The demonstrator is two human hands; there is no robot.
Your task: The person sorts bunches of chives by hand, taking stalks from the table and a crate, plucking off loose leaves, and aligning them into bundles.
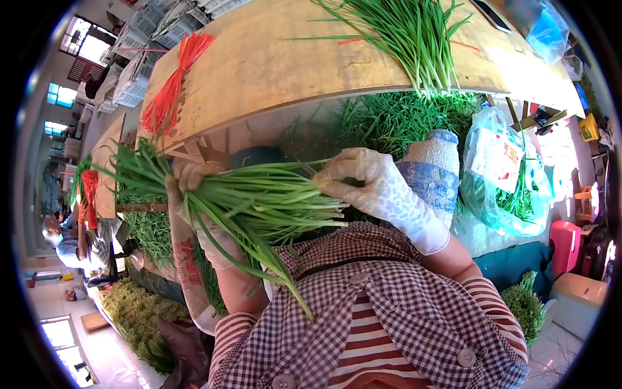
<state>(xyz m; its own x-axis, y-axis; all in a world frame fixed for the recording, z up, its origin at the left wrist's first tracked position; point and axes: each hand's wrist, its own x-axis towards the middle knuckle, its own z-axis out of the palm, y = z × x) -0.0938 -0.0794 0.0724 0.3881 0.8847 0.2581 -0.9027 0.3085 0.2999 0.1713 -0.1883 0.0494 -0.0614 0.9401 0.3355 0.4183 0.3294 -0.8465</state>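
So, the left hand (194,176) had a closed grip on the green bunch (265,196), 9 o'clock of centre — probably steadying it — while the right hand (366,178) pinched at its 3 o'clock stem ends (332,212). Red strands (173,84) sat seemingly handy, 10 o'clock.

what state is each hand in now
Left hand: closed around a bunch of green stalks.
Right hand: at the bunch's pale end; grip cannot be told.

Bright daylight glows in windows (61,95) beyond the left hand (193,176), glare whitens the surface (515,68) past the right hand (369,181), and fisheye distortion bends the edges.
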